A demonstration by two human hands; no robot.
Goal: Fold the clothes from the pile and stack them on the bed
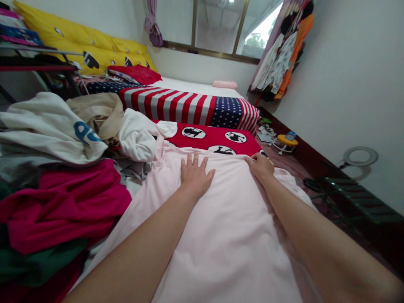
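A pale pink garment (227, 235) lies spread over a red cloth (208, 134) printed with black figures in white ovals. My left hand (196, 174) rests flat on the garment near its far edge, fingers spread. At the far right corner my right hand (261, 166) pinches the edge of the same garment between thumb and fingers. Part of the fabric hangs down past my right forearm. The garment's near end runs out of view below, so its exact kind cannot be made out.
Heaped clothes crowd the left: a white garment (47, 126), a beige one (97, 113) and a magenta one (72, 198). Behind stands a bed with a stars-and-stripes cover (176, 103). On the right are a yellow stool (288, 140), a ring light (360, 156) and hanging clothes (284, 59).
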